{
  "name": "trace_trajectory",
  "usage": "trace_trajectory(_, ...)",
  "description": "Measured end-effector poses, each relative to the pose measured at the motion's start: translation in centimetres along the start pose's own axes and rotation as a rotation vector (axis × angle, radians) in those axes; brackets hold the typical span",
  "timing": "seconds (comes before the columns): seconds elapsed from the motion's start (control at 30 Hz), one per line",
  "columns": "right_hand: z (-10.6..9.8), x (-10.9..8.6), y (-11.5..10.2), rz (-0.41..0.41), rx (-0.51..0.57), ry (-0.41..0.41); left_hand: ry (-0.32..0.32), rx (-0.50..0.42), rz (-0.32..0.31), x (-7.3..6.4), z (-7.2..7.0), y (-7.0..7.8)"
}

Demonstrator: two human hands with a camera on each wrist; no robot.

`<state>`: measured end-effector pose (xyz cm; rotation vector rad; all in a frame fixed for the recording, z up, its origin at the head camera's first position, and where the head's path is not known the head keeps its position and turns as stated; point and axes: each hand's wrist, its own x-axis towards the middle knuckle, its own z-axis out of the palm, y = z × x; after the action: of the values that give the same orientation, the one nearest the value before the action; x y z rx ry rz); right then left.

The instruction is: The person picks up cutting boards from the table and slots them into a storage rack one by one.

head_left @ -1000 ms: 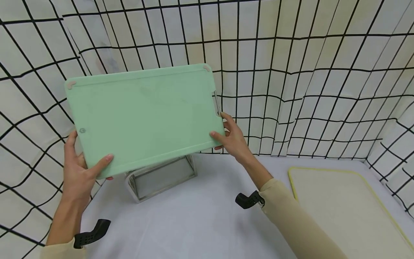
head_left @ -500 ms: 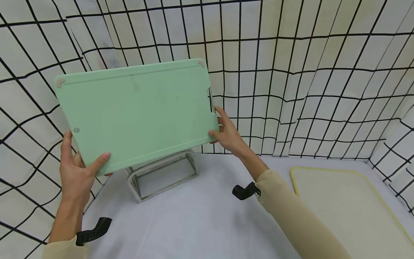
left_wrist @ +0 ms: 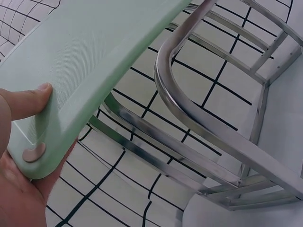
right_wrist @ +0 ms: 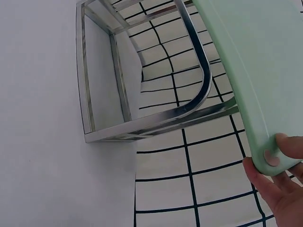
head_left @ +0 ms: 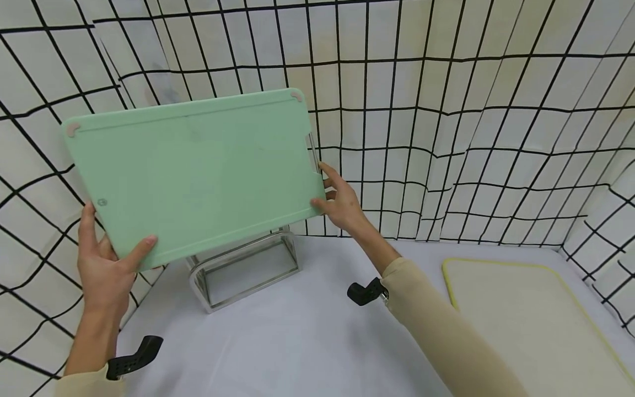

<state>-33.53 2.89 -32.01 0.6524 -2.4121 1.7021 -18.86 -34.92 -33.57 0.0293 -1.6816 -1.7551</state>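
Observation:
A light green cutting board (head_left: 198, 176) is held up, tilted, in front of a metal rack (head_left: 245, 270). My left hand (head_left: 104, 270) grips its lower left corner, thumb on the front face and fingers behind. With thumb in front, my right hand (head_left: 342, 201) holds the lower right corner, beside the handle slot. The left wrist view shows the board (left_wrist: 90, 61) close to the rack's curved bars (left_wrist: 165, 80). In the right wrist view the board's edge (right_wrist: 232, 80) stands beside the rack's rounded bar (right_wrist: 206, 71). The board hides much of the rack in the head view.
A whitish board with a yellow rim (head_left: 496, 261) lies on the white tabletop (head_left: 297, 336) at the right. White walls with a black grid (head_left: 421, 138) enclose the back and sides. Black mounts (head_left: 136, 358) sit at both wrists.
Both hands have shifted left with the cutting board between them, and it has risen slightly. More of the metal rack now shows below it. Their hold looks the same.

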Motion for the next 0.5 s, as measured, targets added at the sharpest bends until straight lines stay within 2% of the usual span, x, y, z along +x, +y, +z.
trace_trajectory(0.2,0.4,0.6,0.0,-0.019,-0.016,0.027,-0.011,-0.045,0.015,0.4,-0.1,0.1)
trace_trajectory(0.5,1.1,1.5,0.1,-0.065,-0.053,0.086,-0.037,-0.025,0.124,0.9,0.2,-0.3)
